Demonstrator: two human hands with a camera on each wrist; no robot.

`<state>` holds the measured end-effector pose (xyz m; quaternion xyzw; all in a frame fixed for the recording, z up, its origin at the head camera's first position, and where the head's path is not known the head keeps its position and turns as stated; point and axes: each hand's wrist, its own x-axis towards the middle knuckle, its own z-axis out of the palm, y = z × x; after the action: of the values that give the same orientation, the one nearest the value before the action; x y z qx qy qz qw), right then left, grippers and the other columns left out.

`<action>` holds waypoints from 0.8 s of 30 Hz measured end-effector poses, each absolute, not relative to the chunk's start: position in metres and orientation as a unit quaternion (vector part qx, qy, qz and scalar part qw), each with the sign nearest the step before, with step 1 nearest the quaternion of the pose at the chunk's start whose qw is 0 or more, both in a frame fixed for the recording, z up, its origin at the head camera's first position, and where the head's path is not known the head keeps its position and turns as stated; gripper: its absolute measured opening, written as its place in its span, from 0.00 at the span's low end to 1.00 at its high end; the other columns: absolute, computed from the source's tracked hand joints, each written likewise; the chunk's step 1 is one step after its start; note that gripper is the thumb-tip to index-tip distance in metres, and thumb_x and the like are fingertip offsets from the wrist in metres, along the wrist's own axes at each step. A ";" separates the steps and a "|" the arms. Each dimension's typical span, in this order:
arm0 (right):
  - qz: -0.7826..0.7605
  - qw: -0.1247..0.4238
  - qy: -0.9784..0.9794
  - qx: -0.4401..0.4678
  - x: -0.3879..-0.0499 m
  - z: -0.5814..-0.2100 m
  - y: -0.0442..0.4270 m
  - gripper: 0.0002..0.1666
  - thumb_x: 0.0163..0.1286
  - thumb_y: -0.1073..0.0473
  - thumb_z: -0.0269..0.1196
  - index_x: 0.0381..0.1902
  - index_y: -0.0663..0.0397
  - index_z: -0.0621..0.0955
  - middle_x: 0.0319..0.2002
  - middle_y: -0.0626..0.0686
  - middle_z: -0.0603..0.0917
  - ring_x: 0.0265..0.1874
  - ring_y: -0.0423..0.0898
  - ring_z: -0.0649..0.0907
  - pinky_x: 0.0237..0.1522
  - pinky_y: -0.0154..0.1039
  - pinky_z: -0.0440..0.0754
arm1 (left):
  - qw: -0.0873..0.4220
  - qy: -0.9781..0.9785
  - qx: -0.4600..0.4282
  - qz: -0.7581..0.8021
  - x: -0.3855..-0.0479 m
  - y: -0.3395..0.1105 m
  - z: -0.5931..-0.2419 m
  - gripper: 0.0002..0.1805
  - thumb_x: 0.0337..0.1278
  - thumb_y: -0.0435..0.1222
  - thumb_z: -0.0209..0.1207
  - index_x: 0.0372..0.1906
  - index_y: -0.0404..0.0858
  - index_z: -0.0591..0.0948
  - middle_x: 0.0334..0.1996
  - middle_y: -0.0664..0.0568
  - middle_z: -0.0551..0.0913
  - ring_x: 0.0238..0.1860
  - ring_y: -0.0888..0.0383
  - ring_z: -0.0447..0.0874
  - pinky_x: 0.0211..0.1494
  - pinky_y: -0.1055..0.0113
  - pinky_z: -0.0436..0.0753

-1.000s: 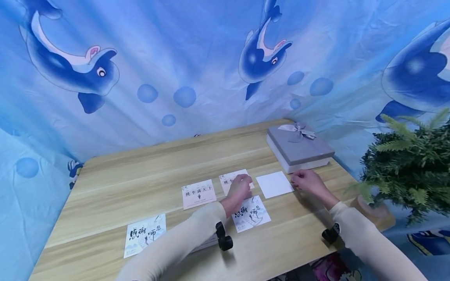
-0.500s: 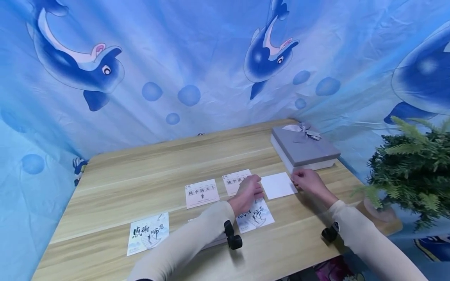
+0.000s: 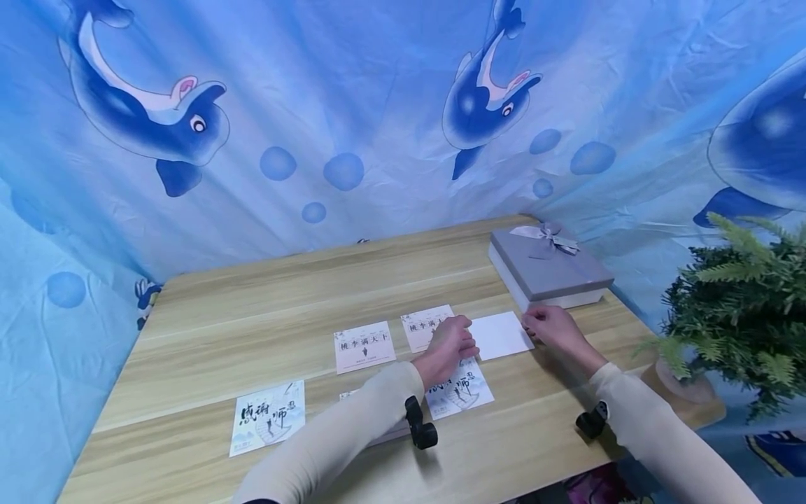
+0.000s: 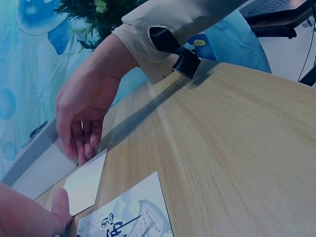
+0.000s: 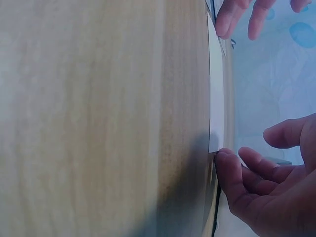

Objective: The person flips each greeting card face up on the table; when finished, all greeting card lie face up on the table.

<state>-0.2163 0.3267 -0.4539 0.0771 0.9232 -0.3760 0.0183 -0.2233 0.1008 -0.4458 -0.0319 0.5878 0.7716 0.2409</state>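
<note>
A blank white card (image 3: 502, 336) lies flat on the wooden table between my hands. My left hand (image 3: 446, 348) is at its left edge, palm down, the thumb (image 4: 61, 206) close to that edge in the left wrist view. At the opposite edge is my right hand (image 3: 557, 331); a fingertip (image 5: 224, 157) touches the card's corner in the right wrist view. Nothing is pinched by either hand. Partly under my left hand lies a card with black brush lettering (image 3: 462, 395). A pinkish printed card (image 3: 423, 325) lies just behind that hand.
Another pinkish card (image 3: 364, 348) and another brush-lettered card (image 3: 267, 418) lie farther left. My left sleeve (image 3: 359, 413) partly covers a stack of cards (image 3: 393, 432). A grey gift box with a ribbon bow (image 3: 548, 259) stands behind my right hand. An artificial green plant (image 3: 749, 308) stands at right.
My left hand has moved right, from over the pinkish card to the blank card's left edge. My right hand stays at the right edge. The view has shifted slightly.
</note>
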 end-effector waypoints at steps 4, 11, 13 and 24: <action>-0.380 0.006 0.922 0.077 -0.216 -0.455 0.327 0.21 0.72 0.56 0.54 0.51 0.70 0.80 0.40 0.62 0.84 0.37 0.52 0.83 0.40 0.45 0.83 | 0.237 0.584 -0.039 0.776 -0.223 0.101 -0.446 0.28 0.63 0.36 0.51 0.65 0.26 0.64 0.56 0.29 0.67 0.51 0.42 0.74 0.58 0.54 0.81; -0.392 0.002 0.915 0.095 -0.215 -0.453 0.328 0.21 0.73 0.56 0.53 0.53 0.69 0.79 0.43 0.63 0.83 0.39 0.53 0.83 0.41 0.45 0.84 | 0.240 0.576 -0.045 0.780 -0.224 0.100 -0.446 0.33 0.63 0.37 0.50 0.70 0.28 0.58 0.57 0.30 0.67 0.49 0.44 0.75 0.58 0.54 0.80; -0.392 0.003 0.915 0.097 -0.214 -0.453 0.328 0.21 0.73 0.56 0.53 0.53 0.68 0.79 0.43 0.63 0.83 0.39 0.53 0.83 0.41 0.45 0.84 | 0.241 0.581 -0.042 0.776 -0.223 0.100 -0.446 0.33 0.63 0.37 0.50 0.71 0.28 0.58 0.58 0.29 0.67 0.51 0.43 0.75 0.58 0.54 0.80; -0.399 -0.009 0.914 0.073 -0.210 -0.458 0.333 0.21 0.73 0.55 0.54 0.52 0.68 0.79 0.43 0.63 0.84 0.37 0.51 0.84 0.41 0.44 0.84 | 0.240 0.592 -0.026 0.769 -0.219 0.099 -0.449 0.30 0.63 0.38 0.50 0.67 0.26 0.63 0.58 0.29 0.70 0.50 0.44 0.77 0.55 0.55 0.82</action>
<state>-0.2095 0.3327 -0.4580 0.0726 0.9140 -0.3990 -0.0095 -0.2190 0.0994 -0.4490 -0.0256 0.5915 0.7694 0.2398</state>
